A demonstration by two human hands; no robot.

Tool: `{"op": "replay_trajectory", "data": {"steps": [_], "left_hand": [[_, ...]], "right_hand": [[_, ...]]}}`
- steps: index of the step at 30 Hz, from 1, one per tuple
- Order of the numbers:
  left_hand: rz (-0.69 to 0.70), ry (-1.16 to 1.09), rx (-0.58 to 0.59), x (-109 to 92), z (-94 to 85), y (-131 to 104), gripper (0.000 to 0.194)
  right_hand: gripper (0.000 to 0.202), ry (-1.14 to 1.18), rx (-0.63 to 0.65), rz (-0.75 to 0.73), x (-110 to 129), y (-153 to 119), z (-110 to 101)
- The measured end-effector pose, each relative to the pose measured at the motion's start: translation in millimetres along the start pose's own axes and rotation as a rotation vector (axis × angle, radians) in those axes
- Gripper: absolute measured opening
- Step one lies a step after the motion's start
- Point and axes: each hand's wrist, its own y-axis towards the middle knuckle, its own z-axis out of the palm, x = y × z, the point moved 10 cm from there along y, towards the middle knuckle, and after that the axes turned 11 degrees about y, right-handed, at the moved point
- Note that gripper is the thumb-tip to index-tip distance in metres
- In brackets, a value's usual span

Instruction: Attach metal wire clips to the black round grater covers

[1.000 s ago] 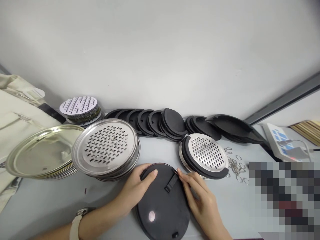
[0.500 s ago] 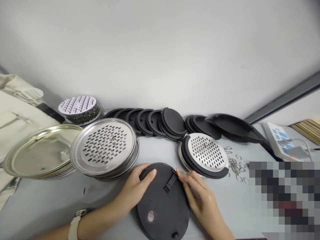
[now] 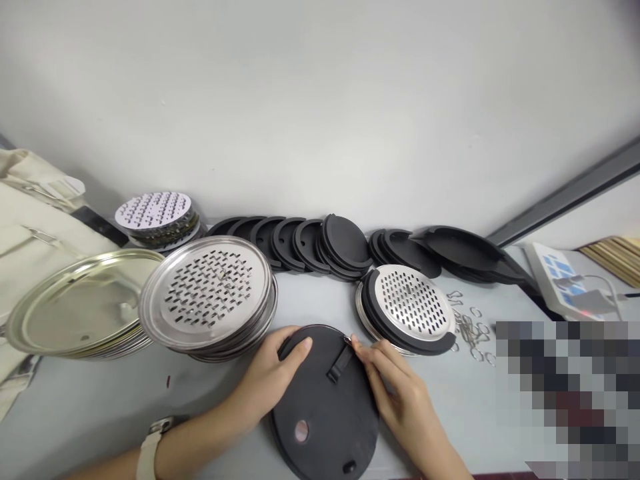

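Note:
A round black plastic disc is held at the front of the table, with a round hole low on its left and a slotted bar near its upper right edge. My left hand grips its upper left rim, thumb lying on the face and fingers behind. At the upper right rim, my right hand pinches a small metal piece beside the end of the bar; the fingertips hide most of it. Just beyond my right hand sits a metal grater plate in a black holder, on top of a stack.
Left of the disc stand a stack of grater plates on rimmed metal trays and a stack of plain trays. Black round holders line the wall. Metal rings and clips lie at right, near a power strip.
Both hands keep the same hold on the black disc. Only a very slight shift of the view shows.

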Motion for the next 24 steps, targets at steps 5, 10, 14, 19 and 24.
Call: {"op": "replay_trajectory", "data": {"steps": [5,10,14,19,24], "left_hand": [[-0.004,-0.067,-0.033,-0.6,-2.9,-0.1,0.043],[0.008,-0.025,-0.036,0.3,-3.0,1.4,0.044],[0.004,-0.017,-0.021,0.0,-1.9,0.7,0.045],[-0.029,-0.066,-0.004,4.2,0.7,-1.3,0.047],[-0.046,-0.065,-0.007,8.5,0.4,-1.6,0.049]], "right_hand": [[0.023,-0.010,0.013,0.019,-0.9,0.2,0.3],[0.027,-0.029,-0.003,0.002,-4.6,-4.2,1.6],[0.032,-0.024,-0.027,-0.013,-6.2,-8.6,1.2],[0.034,-0.012,-0.025,-0.015,-7.1,-12.0,1.2],[0.031,0.010,-0.044,0.027,-12.6,-13.4,0.6]]}}
